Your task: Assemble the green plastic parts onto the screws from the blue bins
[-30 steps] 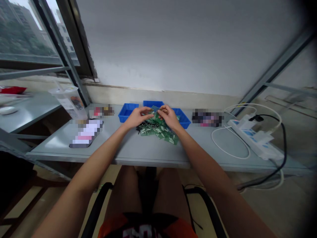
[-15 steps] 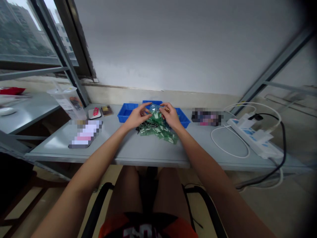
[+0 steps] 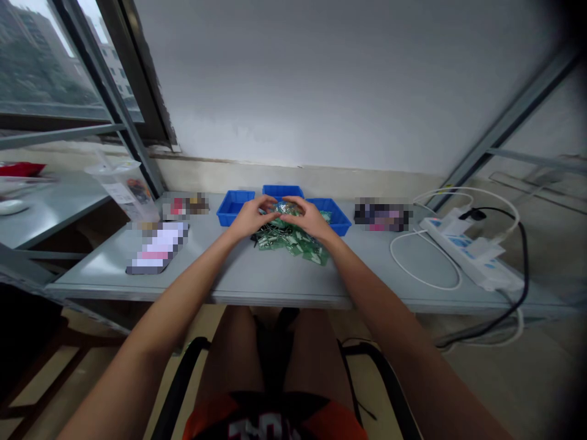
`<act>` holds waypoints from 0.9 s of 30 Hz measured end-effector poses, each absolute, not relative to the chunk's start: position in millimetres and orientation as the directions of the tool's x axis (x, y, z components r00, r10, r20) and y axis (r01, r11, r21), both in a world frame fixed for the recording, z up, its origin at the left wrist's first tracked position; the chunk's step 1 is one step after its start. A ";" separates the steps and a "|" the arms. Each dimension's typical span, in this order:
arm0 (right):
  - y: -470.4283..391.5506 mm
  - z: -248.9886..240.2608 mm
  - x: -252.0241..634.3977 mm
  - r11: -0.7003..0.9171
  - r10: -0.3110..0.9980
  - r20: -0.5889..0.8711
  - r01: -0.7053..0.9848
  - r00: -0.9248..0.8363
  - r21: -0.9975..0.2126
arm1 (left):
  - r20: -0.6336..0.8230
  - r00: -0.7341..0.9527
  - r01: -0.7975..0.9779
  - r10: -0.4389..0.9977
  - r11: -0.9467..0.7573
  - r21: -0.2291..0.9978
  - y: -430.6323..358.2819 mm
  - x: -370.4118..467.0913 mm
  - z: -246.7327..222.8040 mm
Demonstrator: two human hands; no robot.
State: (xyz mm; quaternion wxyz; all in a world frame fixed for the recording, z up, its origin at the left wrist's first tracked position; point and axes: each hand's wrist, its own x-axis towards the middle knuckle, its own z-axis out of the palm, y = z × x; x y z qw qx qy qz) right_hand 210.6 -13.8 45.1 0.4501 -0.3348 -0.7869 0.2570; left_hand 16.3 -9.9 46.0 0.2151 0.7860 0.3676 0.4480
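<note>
The green pile [image 3: 298, 243] lies on the counter [image 3: 275, 275], right in front of the person. Just above its back part, the left hand [image 3: 251, 219] and the right hand [image 3: 312, 219] hold a shiny clear packet [image 3: 287, 208] between them. Their fingers are bent and close together, one hand on each side, maybe so the soft packet does not slip. I cannot tell how hard they squeeze, or what is inside it.

Three blue trays sit around the far side of the green pile. The left tray [image 3: 226, 219] is behind it to the left, the middle tray [image 3: 282, 188] is straight behind it, and the right tray [image 3: 340, 230] is behind it to the right, with some green stuff inside. They seem to be set there so both hands can reach them. The cup [image 3: 132, 194] and the power strip [image 3: 472, 253] are well apart from the green pile, perhaps to leave room for the arms.
</note>
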 end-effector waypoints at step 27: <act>-6.5 37.9 205.7 0.582 0.811 0.571 0.284 -0.132 -0.762 | 0.443 0.333 0.182 0.833 -0.517 0.836 -2.4 17.8 43.8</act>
